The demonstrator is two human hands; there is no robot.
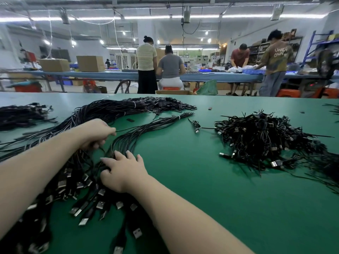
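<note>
Black USB cables [88, 197] with metal plugs lie fanned out on the green table [192, 189] at the near left. My left hand [95, 133] is curled round a thin black cable and pinches it between thumb and fingers. My right hand [122, 171] rests on the cable strands just below, fingers spread and slightly bent, its thumb tucked against the wires. A tied bundle of loose-ended wires [156, 123] curves away from both hands toward the table's middle.
A tangled heap of coiled black cables [266, 142] sits at the right. Long tied bundles [128, 107] lie at the back left, more cables [20, 114] at the far left. Several people work at a blue bench [211, 76] beyond.
</note>
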